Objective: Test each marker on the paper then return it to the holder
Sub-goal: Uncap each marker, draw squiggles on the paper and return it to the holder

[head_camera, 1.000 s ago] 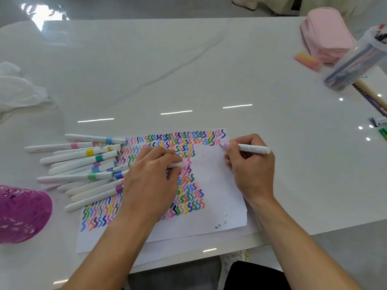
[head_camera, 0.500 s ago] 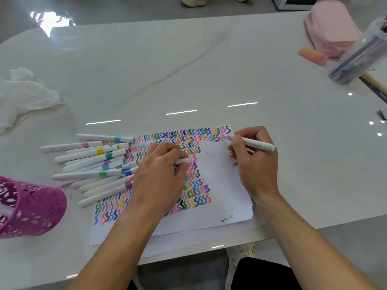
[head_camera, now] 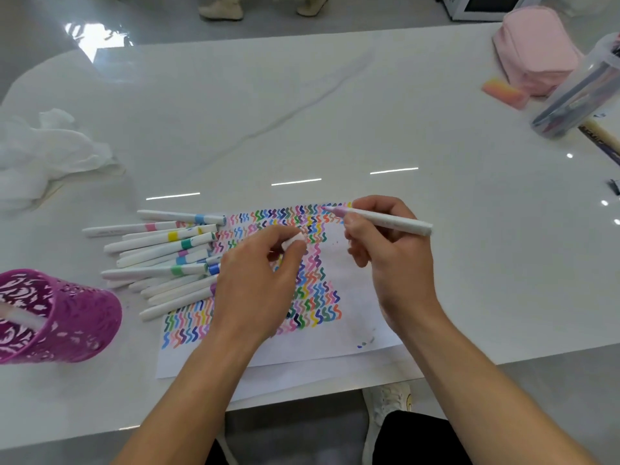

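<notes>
White-barrelled marker (head_camera: 385,223) with a pinkish tip is in the right hand (head_camera: 396,263), grip closed round the barrel. The tip sits at the top squiggle row by the far right corner of the paper (head_camera: 355,323); can't tell if it touches. Left hand (head_camera: 258,283) rests on the paper, grip pinching the cap (head_camera: 294,242).

Step looks like test stroke under way or just finishing. Next likely: bring cap and tip together, press shut, then carry it left to the purple holder (head_camera: 73,317) at the desk (head_camera: 335,112) near left edge. Loose markers (head_camera: 161,253) lie between the holder and the paper.

Versus half a second ago: the tip now sits further left within the row, not at its end, and the left fingers have lifted, showing more of the cap.
</notes>
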